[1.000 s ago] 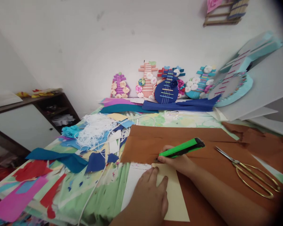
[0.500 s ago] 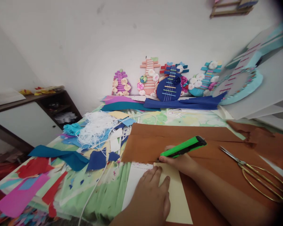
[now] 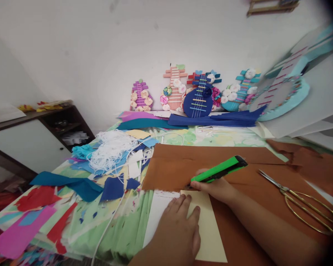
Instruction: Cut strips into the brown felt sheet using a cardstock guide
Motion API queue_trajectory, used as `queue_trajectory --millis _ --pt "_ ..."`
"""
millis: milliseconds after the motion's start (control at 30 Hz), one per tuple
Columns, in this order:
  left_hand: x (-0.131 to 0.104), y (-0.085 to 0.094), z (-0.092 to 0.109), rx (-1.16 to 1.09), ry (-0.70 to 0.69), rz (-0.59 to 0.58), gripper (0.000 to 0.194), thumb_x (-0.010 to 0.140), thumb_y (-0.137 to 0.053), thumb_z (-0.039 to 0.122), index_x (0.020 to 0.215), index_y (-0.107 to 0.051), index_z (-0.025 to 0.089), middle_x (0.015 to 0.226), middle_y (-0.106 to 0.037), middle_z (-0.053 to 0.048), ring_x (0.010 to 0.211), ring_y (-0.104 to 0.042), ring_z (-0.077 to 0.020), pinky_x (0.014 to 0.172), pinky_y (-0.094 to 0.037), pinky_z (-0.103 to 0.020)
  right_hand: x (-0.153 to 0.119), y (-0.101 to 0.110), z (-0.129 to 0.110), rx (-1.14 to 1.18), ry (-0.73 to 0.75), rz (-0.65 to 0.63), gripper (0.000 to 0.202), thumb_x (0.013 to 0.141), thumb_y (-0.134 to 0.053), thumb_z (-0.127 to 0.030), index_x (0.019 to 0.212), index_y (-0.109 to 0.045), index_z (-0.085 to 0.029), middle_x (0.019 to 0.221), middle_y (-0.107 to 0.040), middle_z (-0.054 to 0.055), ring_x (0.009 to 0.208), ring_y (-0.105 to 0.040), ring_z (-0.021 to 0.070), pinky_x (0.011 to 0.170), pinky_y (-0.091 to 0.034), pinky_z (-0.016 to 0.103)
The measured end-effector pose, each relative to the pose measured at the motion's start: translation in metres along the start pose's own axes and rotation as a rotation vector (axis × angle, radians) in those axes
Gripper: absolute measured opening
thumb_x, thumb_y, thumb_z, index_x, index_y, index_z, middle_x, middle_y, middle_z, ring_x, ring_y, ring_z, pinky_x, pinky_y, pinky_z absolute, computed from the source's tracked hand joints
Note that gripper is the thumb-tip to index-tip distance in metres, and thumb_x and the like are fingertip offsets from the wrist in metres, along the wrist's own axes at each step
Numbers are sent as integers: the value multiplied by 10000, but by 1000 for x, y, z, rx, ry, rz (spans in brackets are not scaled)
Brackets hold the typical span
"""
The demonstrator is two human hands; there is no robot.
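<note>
My right hand [image 3: 218, 188] is closed round a green and black cutter [image 3: 218, 169], its tip at the top edge of a pale yellow card [image 3: 208, 221]. That card lies over brown sheet material [image 3: 172, 166] and beside a white sheet [image 3: 155, 214]. Pressed flat across the yellow card and the white sheet is my left hand [image 3: 177, 229], fingers spread a little. Gold-handled scissors [image 3: 287, 189] rest on the brown material to the right of my right hand.
White string [image 3: 111, 149] lies tangled at the left among coloured scraps [image 3: 112, 188]. Small decorated lute-shaped crafts [image 3: 198, 99] stand against the wall. A large pale blue one [image 3: 291, 96] leans at the right. A cabinet [image 3: 30, 144] is at the far left.
My right hand has moved slightly right with the cutter, along the card's top edge. My left hand stays in place. The view has shifted a little.
</note>
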State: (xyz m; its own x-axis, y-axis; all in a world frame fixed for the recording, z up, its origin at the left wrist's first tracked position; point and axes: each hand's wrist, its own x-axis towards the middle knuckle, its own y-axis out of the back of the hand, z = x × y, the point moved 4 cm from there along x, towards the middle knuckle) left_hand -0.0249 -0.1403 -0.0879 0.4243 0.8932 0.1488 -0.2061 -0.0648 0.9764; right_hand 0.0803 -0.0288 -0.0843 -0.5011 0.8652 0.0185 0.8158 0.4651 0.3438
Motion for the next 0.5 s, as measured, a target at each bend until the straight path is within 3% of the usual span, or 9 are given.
queue_trajectory --millis 200,500 --pt "1 0 0 -8 -5 -20 414 761 -476 250 1169 -496 182 1244 -437 -153 1132 -394 -295 905 -345 -452 2 -1 -1 -116 65 -38 232 633 -639 -392 566 -542 -192 555 -507 -24 533 -468 119 461 -350 229" --pt "0 0 0 16 -13 -25 395 771 -457 243 1158 -502 178 1244 -439 -150 1122 -407 -297 904 -351 -445 1 4 2 -12 5 -32 167 658 -618 -334 614 -555 -186 594 -554 -15 572 -510 126 506 -387 231"
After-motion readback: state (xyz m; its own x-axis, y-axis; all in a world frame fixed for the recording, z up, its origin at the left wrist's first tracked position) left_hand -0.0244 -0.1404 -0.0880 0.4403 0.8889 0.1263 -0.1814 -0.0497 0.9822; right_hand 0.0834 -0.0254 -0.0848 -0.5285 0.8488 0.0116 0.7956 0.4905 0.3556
